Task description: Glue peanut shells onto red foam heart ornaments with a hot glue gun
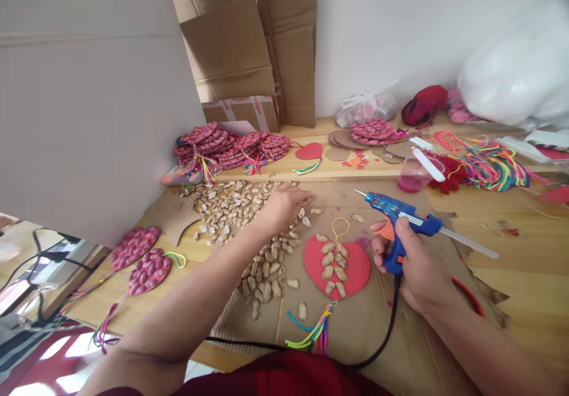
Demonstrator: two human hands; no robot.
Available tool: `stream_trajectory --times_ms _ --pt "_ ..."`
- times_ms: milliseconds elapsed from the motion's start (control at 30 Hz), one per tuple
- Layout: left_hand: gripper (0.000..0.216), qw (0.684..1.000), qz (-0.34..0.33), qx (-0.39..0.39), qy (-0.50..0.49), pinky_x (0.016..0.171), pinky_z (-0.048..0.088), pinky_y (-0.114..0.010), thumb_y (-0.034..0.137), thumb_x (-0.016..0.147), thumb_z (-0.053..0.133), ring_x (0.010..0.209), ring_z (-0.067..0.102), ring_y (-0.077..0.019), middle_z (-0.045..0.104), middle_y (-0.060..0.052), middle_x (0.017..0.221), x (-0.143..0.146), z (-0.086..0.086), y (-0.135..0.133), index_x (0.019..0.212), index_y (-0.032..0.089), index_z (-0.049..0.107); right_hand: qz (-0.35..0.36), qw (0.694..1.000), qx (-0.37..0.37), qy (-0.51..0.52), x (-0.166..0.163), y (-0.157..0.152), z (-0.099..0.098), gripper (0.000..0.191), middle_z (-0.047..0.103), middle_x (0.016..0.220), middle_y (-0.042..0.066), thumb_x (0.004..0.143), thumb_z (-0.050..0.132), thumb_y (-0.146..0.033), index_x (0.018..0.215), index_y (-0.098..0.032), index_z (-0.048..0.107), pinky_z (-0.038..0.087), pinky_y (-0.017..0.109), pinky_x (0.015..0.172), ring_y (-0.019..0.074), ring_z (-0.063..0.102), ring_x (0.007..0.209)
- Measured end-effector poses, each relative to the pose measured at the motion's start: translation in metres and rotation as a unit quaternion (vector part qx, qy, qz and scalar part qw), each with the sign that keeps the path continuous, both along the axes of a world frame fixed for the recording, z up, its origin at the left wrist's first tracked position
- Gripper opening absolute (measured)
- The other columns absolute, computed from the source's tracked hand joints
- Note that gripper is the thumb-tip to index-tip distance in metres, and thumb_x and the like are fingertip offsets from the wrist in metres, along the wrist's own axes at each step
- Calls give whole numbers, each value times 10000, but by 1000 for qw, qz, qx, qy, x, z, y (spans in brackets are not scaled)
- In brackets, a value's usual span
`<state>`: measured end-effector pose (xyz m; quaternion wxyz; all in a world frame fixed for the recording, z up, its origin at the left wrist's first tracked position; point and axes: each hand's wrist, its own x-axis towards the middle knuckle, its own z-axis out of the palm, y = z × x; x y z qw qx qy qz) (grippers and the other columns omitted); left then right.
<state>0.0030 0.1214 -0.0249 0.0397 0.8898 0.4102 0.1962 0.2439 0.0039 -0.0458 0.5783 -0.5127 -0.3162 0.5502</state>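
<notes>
My right hand (415,262) is wrapped round the grip of a blue hot glue gun (395,209), its nozzle pointing left and a clear glue stick (471,243) sticking out the back. A red heart (360,265) lies on the cardboard to the left of the gun. Two rows of peanuts (328,259) run down its middle, and one more sits at its upper left. My left hand (287,206) hovers at the right edge of the peanut pile (249,206), fingers bent and close together. What they hold, if anything, is hidden. Peanut shells (306,221) lie beside it.
Pink peanut-covered hearts (262,147) are stacked on the raised shelf at the back. Two more (149,270) lie at the left. The gun's black cord (386,331) curves across the front. Colourful strings (493,168) and a plastic cup (411,173) stand at the right.
</notes>
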Motion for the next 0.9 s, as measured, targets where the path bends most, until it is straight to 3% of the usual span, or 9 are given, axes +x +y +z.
stream_trajectory --times_ms 133,300,433,667,800,900 --pt "169 996 40 -7 -82 904 513 -312 155 899 657 920 701 -183 795 -42 961 -27 10 -12 1003 201 782 2 1000 1 8 0 -1 2 478 567 605 -9 853 628 -687 895 -212 657 369 225 415 125 510 481" --pt "115 992 103 -33 -71 875 517 -302 198 890 686 880 701 -178 794 -15 898 -62 23 -32 930 219 792 -18 1000 -17 -8 -2 -1 6 515 566 572 9 760 703 -708 855 -203 670 365 234 400 135 509 456" --pt "214 990 124 -59 -40 925 509 -325 140 922 597 946 697 -186 794 -12 970 -81 28 -47 982 221 785 -26 999 -23 -25 -3 1 7 546 552 541 17 695 727 -734 814 -204 673 353 254 386 146 488 429" --pt "184 990 101 -95 -10 964 494 -341 140 896 637 971 681 -191 782 -25 978 -81 20 -64 988 213 779 -33 998 -19 -43 -2 2 7 499 550 549 29 735 709 -711 789 -215 686 352 271 401 154 502 426" --pt "211 993 55 -107 -1 969 475 -322 119 897 637 947 672 -168 774 -12 982 -73 14 -65 1019 226 771 -32 998 -23 -44 -1 3 4 467 547 551 34 784 675 -690 796 -223 686 344 284 403 160 496 428" --pt "181 993 55 -108 -2 941 474 -301 104 873 666 950 662 -170 765 -16 955 -70 9 -63 968 216 772 -34 998 -28 -47 0 3 3 487 548 555 39 780 668 -706 784 -219 686 363 281 408 162 504 448"
